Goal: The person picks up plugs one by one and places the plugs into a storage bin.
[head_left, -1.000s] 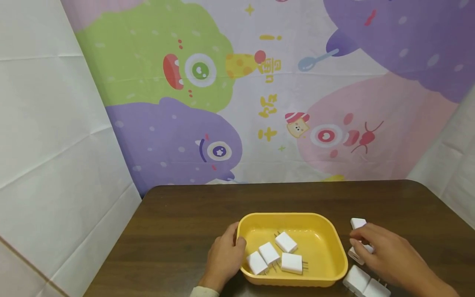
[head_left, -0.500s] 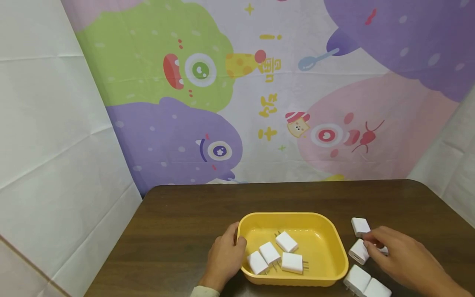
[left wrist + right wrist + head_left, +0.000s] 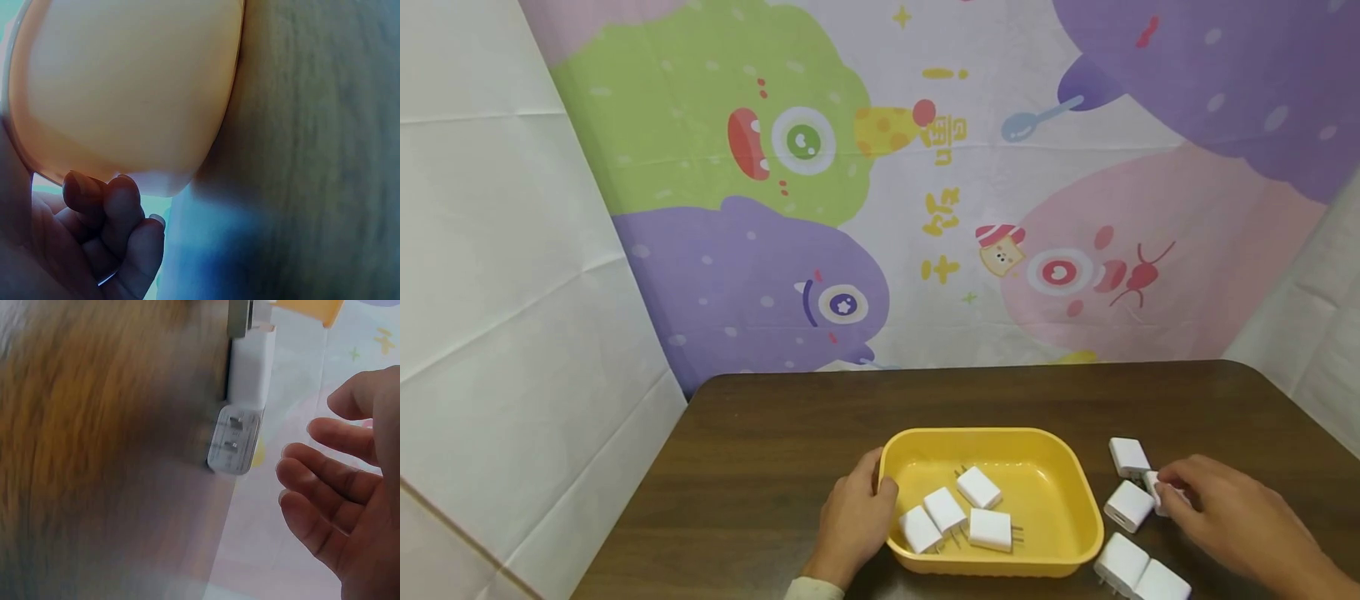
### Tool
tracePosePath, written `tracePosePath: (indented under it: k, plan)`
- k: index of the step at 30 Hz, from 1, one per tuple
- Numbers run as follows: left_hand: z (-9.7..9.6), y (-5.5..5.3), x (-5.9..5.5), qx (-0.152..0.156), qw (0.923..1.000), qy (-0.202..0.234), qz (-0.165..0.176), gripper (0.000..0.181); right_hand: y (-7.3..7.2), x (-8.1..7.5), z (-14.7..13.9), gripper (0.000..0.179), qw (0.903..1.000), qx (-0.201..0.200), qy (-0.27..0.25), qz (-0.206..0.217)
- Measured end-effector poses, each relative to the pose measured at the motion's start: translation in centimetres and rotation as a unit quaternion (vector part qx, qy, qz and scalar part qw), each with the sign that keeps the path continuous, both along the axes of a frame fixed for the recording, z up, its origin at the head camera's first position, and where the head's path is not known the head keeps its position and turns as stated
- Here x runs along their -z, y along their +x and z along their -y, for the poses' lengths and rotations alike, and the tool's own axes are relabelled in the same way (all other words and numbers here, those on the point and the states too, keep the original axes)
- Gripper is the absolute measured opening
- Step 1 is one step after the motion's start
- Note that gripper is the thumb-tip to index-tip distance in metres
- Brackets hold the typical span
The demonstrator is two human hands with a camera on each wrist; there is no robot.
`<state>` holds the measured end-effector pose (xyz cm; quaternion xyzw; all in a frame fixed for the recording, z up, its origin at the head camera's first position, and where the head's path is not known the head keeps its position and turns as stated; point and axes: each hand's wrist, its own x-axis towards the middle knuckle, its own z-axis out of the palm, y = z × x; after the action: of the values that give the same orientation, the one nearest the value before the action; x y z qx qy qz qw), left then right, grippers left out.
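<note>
My left hand grips the left rim of the yellow plastic tray, thumb over the edge. In the left wrist view its curled fingers lie against the tray's corner. Several white plug-in chargers lie inside the tray, metal prongs showing. Right of it, my right hand hovers among more chargers. Its fingertips overlap a small charger in the head view. In the right wrist view that hand's fingers are loosely bent with nothing between them, beside a charger whose pronged face shows.
Another charger stands at the back of the right group, with one in front of it. Two more, a charger and its neighbour, sit by the tray's front right corner. A cartoon-print cloth hangs behind the brown table.
My right hand has moved to the right, away from the tray, uncovering the chargers at the back of the right group. My left hand, the tray and the chargers inside look unmoved.
</note>
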<state>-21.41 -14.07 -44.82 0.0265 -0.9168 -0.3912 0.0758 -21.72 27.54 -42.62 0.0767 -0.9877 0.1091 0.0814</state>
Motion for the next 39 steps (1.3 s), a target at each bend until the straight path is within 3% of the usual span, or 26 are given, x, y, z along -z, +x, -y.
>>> tracePosePath:
  k: [6,13,39]
  plan:
    - [0.0,-0.1,0.1,0.001,1.0,0.0,-0.005,0.044,-1.2,0.1,-1.2,0.034,0.9973,0.029,0.035,0.058]
    - [0.1,0.0,0.1,-0.002,1.0,-0.007,0.0,0.044,-2.2,0.7,-1.8,0.063,0.9851,0.053,0.072,0.147]
    - [-0.1,0.1,0.2,-0.016,0.9998,-0.007,0.005,0.043,-3.4,1.6,-2.1,0.086,0.9719,0.063,0.086,0.21]
